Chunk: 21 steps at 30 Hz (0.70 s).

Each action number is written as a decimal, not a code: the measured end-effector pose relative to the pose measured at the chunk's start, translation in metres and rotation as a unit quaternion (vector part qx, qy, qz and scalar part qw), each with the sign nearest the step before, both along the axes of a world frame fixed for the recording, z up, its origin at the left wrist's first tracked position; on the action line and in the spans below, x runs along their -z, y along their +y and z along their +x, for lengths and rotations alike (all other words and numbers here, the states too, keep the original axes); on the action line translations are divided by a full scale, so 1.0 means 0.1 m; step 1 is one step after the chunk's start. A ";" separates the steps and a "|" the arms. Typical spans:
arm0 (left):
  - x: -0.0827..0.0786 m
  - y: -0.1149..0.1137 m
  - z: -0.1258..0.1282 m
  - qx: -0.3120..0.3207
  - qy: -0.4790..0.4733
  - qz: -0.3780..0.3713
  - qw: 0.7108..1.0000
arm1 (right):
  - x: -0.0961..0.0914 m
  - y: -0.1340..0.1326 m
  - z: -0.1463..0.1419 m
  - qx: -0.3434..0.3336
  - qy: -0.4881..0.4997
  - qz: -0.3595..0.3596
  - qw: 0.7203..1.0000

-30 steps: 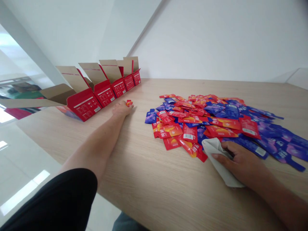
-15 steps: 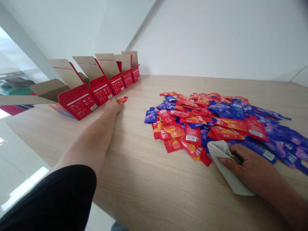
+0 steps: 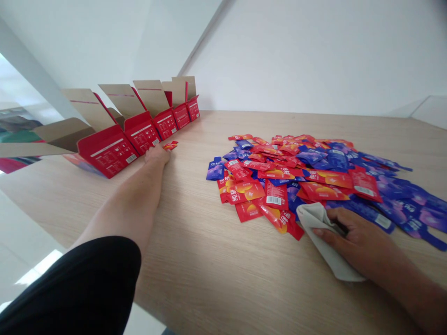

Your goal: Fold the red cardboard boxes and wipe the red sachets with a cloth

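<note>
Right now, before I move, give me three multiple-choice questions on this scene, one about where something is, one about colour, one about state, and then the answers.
1. Where is the cloth relative to the right hand?
A. Inside a carton
B. Under it
C. On the floor

2. What colours are the sachets in the pile?
A. Green and yellow
B. Black and white
C. Red and blue

3. What state are the red cartons in?
A. Taped shut
B. Flaps open
C. Crushed flat

Answers:
1. B: the hand presses down on the bunched cloth.
2. C: red and blue packets lie mixed together.
3. B: tan inner flaps stand up from each carton.
</note>
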<state>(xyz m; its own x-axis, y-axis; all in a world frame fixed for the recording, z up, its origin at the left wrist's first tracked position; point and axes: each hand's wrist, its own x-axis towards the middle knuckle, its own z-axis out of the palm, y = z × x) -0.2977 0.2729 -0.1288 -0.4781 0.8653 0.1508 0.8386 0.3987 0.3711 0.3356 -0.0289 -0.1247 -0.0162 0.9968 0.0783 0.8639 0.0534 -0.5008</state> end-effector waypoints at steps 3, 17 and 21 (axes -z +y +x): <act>-0.03 0.03 -0.05 -0.047 -0.005 0.005 0.999 | 0.00 -0.02 0.01 0.000 0.001 -0.008 1.000; -0.06 0.02 -0.08 -0.041 -0.019 0.066 0.997 | 0.15 -0.03 0.17 0.039 -0.010 -0.012 0.999; -0.05 -0.03 -0.02 -0.032 -0.007 0.083 0.996 | 0.16 -0.03 0.16 0.040 -0.007 -0.018 0.999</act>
<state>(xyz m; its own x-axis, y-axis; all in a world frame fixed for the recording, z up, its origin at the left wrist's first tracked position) -0.3000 0.2695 -0.1234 -0.5353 0.7965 0.2812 0.8071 0.3842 0.4483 0.3519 -0.0321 -0.1409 0.0637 0.9971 0.0424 0.8713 -0.0349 -0.4896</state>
